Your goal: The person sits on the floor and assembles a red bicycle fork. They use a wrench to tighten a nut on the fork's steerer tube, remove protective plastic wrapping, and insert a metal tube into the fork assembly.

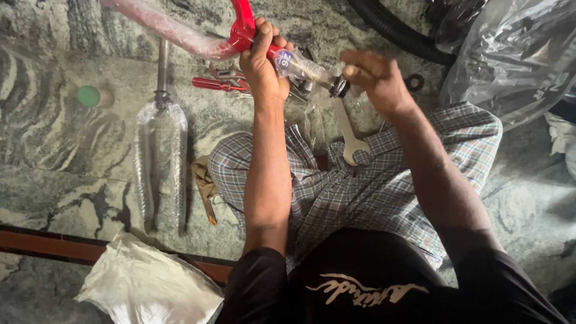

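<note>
- The left hand [262, 63] is wrapped tight around the glossy red metal bicycle frame tube [243, 27], right where the red tube meets the plastic-wrapped silver stub [303, 67] that sticks out toward the person's right.
- The right hand [375, 75] is pinched nearly closed at the tip of that stub, fingertips on the small black ring-shaped fitting [338, 87] at its end.
- Taking the red frame tube as the landmark: the flat silver open-ended spanner [348, 135] lies below and to the right of it, across the person's checked lap; the red-handled tool [216, 84] sits just beneath it on the stone floor [48, 120].
- Further left of the tube, a plastic-wrapped silver fork [161, 150] lies on the floor, with a small green round cap [89, 96] beyond it.
- What worries me: the film over the stub looks slick, so the fingertips could slip and the black fitting could drop into the loose tools and plastic beneath.
- If the fitting goes on crooked over bunched plastic, I'd guess it could bind or cross-thread.
- The frame is held by one hand only; a hard twist from the right might swing it out of the grip.
- The spanner on the lap looks ready to slide off if the knees shift.
</note>
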